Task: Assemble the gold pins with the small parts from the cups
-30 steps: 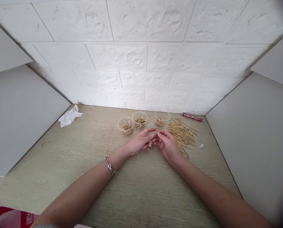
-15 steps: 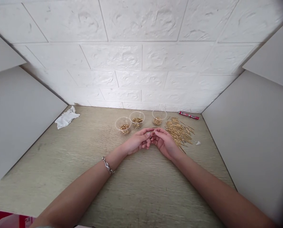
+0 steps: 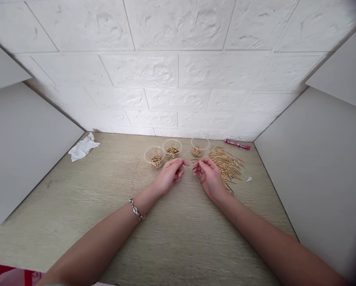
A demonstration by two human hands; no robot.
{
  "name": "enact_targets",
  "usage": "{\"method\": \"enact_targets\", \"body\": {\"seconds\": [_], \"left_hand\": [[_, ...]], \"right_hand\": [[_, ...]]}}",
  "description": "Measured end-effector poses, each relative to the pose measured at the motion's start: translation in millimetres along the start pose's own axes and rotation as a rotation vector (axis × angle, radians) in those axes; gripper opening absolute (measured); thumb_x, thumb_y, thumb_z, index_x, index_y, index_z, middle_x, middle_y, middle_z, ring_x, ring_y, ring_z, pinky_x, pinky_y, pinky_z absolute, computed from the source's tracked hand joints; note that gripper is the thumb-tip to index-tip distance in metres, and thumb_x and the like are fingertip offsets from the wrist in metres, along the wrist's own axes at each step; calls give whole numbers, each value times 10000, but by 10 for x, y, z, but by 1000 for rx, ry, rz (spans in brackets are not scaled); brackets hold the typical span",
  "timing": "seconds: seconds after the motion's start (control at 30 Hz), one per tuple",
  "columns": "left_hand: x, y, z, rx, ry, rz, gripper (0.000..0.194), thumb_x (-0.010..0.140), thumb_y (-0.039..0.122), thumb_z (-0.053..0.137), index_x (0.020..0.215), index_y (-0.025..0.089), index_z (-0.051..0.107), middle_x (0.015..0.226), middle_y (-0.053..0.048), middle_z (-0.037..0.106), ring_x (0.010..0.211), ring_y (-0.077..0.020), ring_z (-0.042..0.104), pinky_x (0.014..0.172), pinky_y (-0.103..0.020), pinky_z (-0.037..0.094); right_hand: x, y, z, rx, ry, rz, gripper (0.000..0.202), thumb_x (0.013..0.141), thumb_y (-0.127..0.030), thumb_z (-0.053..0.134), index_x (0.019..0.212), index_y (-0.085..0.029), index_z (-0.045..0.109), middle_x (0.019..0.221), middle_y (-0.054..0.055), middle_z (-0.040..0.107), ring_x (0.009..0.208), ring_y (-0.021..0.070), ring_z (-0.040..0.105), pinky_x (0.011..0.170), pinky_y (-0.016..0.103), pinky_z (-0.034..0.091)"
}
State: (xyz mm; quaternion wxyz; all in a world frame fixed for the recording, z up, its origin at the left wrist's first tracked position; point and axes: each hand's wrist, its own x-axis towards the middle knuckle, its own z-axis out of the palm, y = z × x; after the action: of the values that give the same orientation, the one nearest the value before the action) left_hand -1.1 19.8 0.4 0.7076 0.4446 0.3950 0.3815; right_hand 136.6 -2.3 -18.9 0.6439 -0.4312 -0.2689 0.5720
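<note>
My left hand (image 3: 169, 175) is just in front of two clear plastic cups, its thumb against the index finger and the other fingers curled; what lies in it, if anything, is hidden. The left cup (image 3: 149, 155) and middle cup (image 3: 172, 151) hold small gold-coloured metal pieces. A short gap to the right, my right hand (image 3: 211, 178) is closed in a pinch, with a tiny dark bit at its fingertips too small to name. It partly covers a loose pile of thin gold-coloured metal rods (image 3: 225, 163). Behind it stands the right cup (image 3: 197, 150) with more small pieces.
A crumpled white tissue (image 3: 84, 147) lies at the back left. Near the wall at the right is a red tube-like packet (image 3: 237, 144). A small white scrap (image 3: 249, 179) sits beside the rods. Grey panels (image 3: 318, 159) and a white brick-patterned wall (image 3: 178, 71) border the table.
My hands were together at the fingertips and have come apart. The left hand has moved slightly left, the right hand slightly right. Cups and rods look the same.
</note>
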Motion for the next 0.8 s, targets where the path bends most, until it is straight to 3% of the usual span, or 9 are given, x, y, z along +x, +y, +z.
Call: {"method": "enact_targets", "body": {"seconds": [0.1, 0.23, 0.4, 0.6, 0.8], "left_hand": [[-20, 18, 8, 204, 71, 73, 266, 819, 370, 428, 753, 144, 550, 448, 73, 337, 386, -53, 249, 400, -185, 189], [-51, 20, 7, 585, 125, 207, 270, 827, 330, 406, 743, 147, 586, 495, 49, 410, 481, -83, 385, 487, -204, 301], [-76, -57, 18, 987, 17, 365, 257, 842, 284, 408, 785, 162, 626, 659, 7, 596, 619, -111, 515, 611, -227, 374], [-103, -85, 29, 1210, -151, 396, 271, 877, 284, 372, 863, 190, 626, 780, -10, 661, 666, -117, 568, 622, -229, 391], [-94, -104, 15, 1251, -141, 406, 263, 883, 287, 371, 882, 199, 619, 799, -7, 667, 693, -124, 585, 631, -234, 408]], "right_hand": [[21, -8, -38, -126, 105, -156, 150, 702, -312, 597, 746, -199, 508, 641, -29, 578, 522, 91, 488, 445, 214, 365], [74, -49, -87, -214, 200, -290, 131, 739, -320, 550, 757, -203, 492, 637, -42, 550, 495, 82, 438, 424, 208, 308], [133, -63, -122, -226, 255, -341, 138, 736, -323, 553, 772, -199, 503, 643, -33, 553, 533, 94, 457, 479, 226, 341], [118, -42, -113, -279, 189, -344, 117, 753, -313, 534, 775, -202, 505, 666, -27, 559, 605, 117, 507, 611, 275, 419], [66, -31, -88, -309, 98, -279, 136, 773, -341, 520, 795, -210, 491, 680, -26, 560, 590, 120, 516, 604, 287, 439]]}}
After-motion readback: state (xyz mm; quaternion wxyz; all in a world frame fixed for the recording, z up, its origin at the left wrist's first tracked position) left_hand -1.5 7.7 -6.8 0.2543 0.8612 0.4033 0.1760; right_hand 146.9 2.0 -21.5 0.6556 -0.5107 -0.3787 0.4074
